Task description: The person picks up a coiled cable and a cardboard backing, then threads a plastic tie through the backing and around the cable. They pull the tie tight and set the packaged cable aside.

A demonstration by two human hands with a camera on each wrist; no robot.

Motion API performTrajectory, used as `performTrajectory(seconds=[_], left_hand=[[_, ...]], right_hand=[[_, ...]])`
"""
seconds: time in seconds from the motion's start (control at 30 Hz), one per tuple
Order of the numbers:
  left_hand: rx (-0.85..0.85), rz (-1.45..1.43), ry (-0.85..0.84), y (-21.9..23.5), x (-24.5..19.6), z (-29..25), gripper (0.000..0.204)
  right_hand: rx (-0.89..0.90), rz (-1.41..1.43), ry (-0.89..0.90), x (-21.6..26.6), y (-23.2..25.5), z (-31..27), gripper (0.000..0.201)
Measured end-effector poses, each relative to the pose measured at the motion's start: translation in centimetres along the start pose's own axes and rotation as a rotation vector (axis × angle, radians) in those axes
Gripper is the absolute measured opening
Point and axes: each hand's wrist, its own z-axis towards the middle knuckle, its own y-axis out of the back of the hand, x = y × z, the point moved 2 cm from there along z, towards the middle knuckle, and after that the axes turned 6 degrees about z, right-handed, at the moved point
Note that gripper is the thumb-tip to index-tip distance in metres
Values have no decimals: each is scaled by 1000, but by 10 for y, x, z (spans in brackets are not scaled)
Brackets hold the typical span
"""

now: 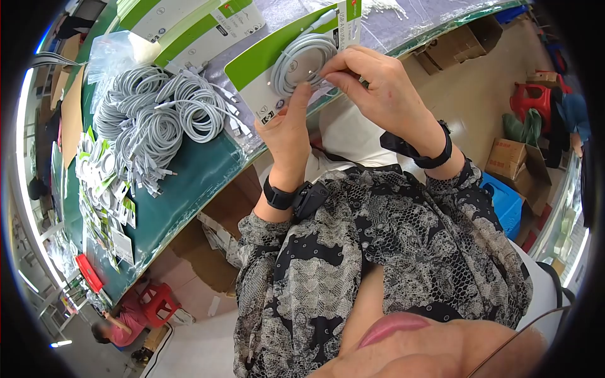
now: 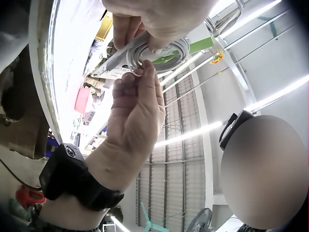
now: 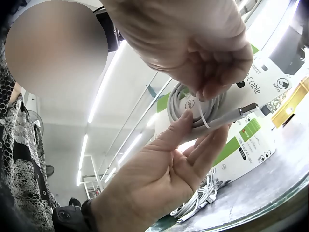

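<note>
A green and white card [image 1: 252, 69] with a coiled grey cable [image 1: 304, 60] on its front is held up over the table edge. The left hand [image 1: 288, 135] grips the card's lower part, its thumb on the coil. At the coil's right side the right hand [image 1: 384, 88] pinches a thin white tie [image 3: 202, 110], seen in the right wrist view looped round the cable coil [image 3: 178, 108]. The cable's metal plug [image 3: 248, 109] sticks out beside the left hand [image 3: 164, 169]. Above it, the curled fingers of the right hand [image 3: 193, 43] partly hide the coil.
Several coiled grey cables [image 1: 148, 113] lie heaped on the green table [image 1: 189, 183], with smaller packaged items [image 1: 101, 183] at its left. More green and white cards [image 1: 208, 31] lie at the back, near a clear bag [image 1: 120, 57]. White ties [image 1: 378, 6] lie at the far edge.
</note>
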Motion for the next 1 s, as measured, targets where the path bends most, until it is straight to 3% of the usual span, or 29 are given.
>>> performTrajectory(seconds=[0.5,0.7,0.77,0.8,0.87,1.0], left_hand=[[-3,-24,29,1,1,-1,27],[-9,173,-81,6,2,-3,27],[0,362,-281,7,0,-3,29],[1,361,-285,10,1,-2,29],[57,555,-558,13,0,0,32],[136,640,-766,2,-22,-3,31]], right_hand=[[5,-3,22,-2,-2,0,6],[-16,6,11,-1,-2,-2,6],[-25,2,19,0,-4,-3,6],[-70,24,24,0,-6,-5,6],[-116,43,36,2,-7,-8,6],[-143,78,46,8,-4,-15,12]])
